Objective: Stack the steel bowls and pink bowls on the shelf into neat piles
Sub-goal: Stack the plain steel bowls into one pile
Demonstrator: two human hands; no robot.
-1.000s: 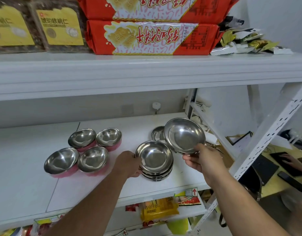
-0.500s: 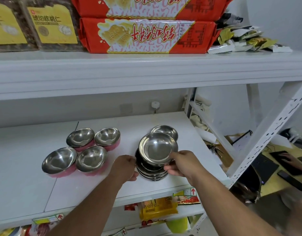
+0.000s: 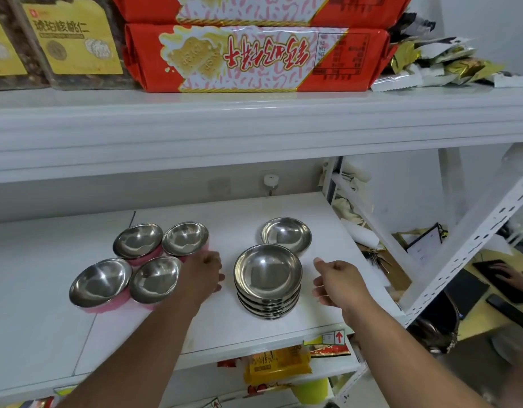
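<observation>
A stack of several steel bowls [image 3: 268,279] stands on the white shelf [image 3: 283,328], near its front. One single steel bowl [image 3: 286,236] sits just behind the stack. To the left, several pink bowls with steel insides [image 3: 142,267] rest side by side in a cluster, unstacked. My left hand [image 3: 203,273] hovers between the pink cluster and the stack, fingers spread, holding nothing. My right hand [image 3: 336,282] floats just right of the stack, fingers apart and empty, a short gap from the bowls.
An upper shelf [image 3: 254,125] hangs low overhead, loaded with red biscuit packs [image 3: 254,58] and snack bags. A slanted white frame post [image 3: 475,231] borders the right side. Another person's hand [image 3: 510,276] rests on a desk at far right. Snack packets [image 3: 276,368] lie on the shelf below.
My right hand set the steel bowl it carried onto the stack and let go, then drew back to the right. My left hand released the stack's side and moved slightly left.
</observation>
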